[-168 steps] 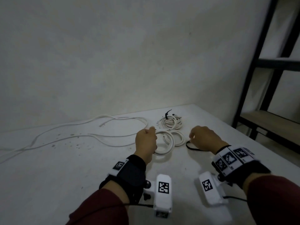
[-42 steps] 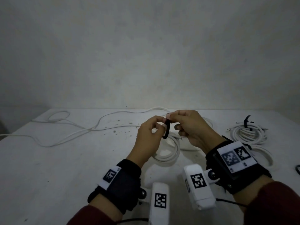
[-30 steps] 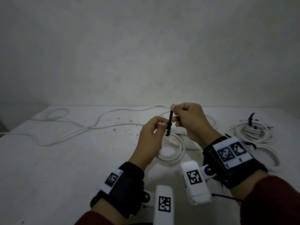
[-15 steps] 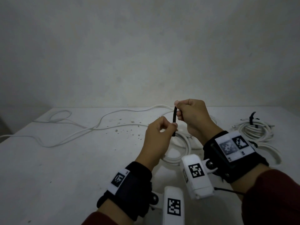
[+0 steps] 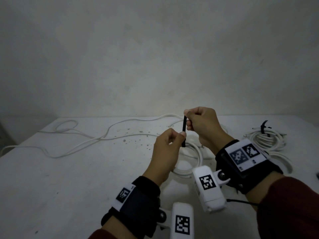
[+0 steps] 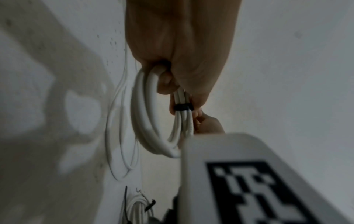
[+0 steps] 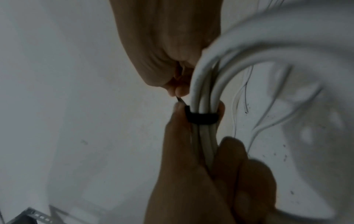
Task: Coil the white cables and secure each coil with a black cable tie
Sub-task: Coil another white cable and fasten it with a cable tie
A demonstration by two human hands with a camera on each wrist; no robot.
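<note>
My left hand grips a small coil of white cable that hangs below it, just above the table. A black cable tie is looped round the coil's strands; the right wrist view shows its band tight against the bundle. My right hand, just above and behind the left, pinches the tie's tail, which stands nearly upright between the two hands. In the left wrist view the coil hangs from my curled fingers with the tie across it.
A tied white coil with a black tie lies at the right, a curved cable piece in front of it. A long loose white cable snakes across the white table to the left. The wall stands behind.
My right hand has drawn the tie's tail upward, so more black strap shows between the hands. Both hands and the coil have risen a little.
</note>
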